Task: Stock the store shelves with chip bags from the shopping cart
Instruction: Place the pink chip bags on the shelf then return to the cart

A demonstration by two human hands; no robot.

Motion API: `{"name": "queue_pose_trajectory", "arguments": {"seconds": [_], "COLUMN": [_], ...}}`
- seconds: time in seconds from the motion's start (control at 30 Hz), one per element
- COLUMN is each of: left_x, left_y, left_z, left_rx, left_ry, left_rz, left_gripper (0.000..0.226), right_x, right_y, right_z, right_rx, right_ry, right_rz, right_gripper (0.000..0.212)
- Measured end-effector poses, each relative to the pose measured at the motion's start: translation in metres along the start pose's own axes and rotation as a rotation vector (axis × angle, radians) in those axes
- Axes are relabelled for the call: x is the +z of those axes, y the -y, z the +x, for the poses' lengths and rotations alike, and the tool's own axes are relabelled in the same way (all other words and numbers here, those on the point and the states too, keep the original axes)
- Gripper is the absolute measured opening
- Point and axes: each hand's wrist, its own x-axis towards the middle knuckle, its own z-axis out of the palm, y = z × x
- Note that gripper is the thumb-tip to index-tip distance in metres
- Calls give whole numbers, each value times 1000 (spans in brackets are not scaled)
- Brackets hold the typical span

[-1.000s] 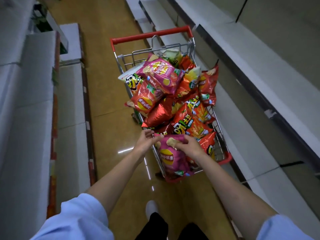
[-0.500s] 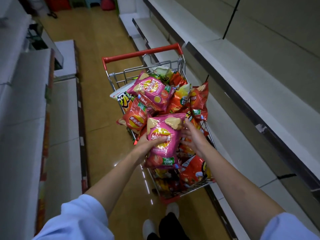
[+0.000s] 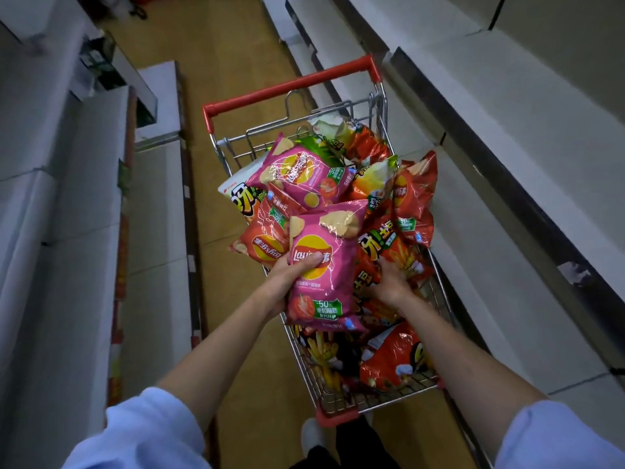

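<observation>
Store aisle, tan floor, pale shelves on both sides: left shelving, right shelving, both bare where visible. Shopping cart sits mid-aisle, nearer the right shelving, red handle at the far end.

Cart is heaped with chip bags (pink, red, orange, a couple of green/white ones), piled above the wire rim.

Left hand: grip clenched on a pink chip bag, thumb across the front over the yellow logo, fingers behind. Bag is upright, held above the near half of the cart, its top edge overlapping the heap behind it.

Right hand: down in the pile just right of the pink bag, fingers curled over an orange bag. Touching it for sure; whether it's actually gripped, I cannot tell (fingertips hidden in the bags).

Another pink bag lies on top of the heap, further back. A red bag lies low in the near right corner of the basket.

Light blue sleeves at the bottom, white shoe just behind the cart.
</observation>
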Motion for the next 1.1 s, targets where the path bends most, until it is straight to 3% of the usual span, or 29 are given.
{"name": "queue_pose_trajectory", "arguments": {"seconds": [0.1,0.23,0.4,0.53,0.87,0.93,1.03,1.1], "left_x": [5,6,9,6,10,16,29,40], "left_y": [-8,-17,-21,-26,-58,-63,-64,-61], "left_z": [7,15,16,15,-1,-7,-13,-17], "left_rx": [-9,-11,-19,-21,68,63,43,22], "left_ry": [4,1,62,110,316,399,539,615], "left_rz": [31,38,55,72,200,223,283,303], "left_gripper": [106,108,106,106,116,111,104,100], "right_x": [2,-4,-28,-47,-63,-59,-50,-45], "right_y": [-2,-4,-11,-11,17,23,30,31], "right_z": [6,1,-16,-39,-106,-122,-148,-170], "right_rx": [11,-18,-54,-71,-58,-53,-58,-52], "right_ry": [21,26,-15,-45,-439,-499,-574,-639], "right_rz": [-113,-110,90,271,831,918,1014,1078], "right_gripper": [90,68,83,78,41,49,78,75]}}
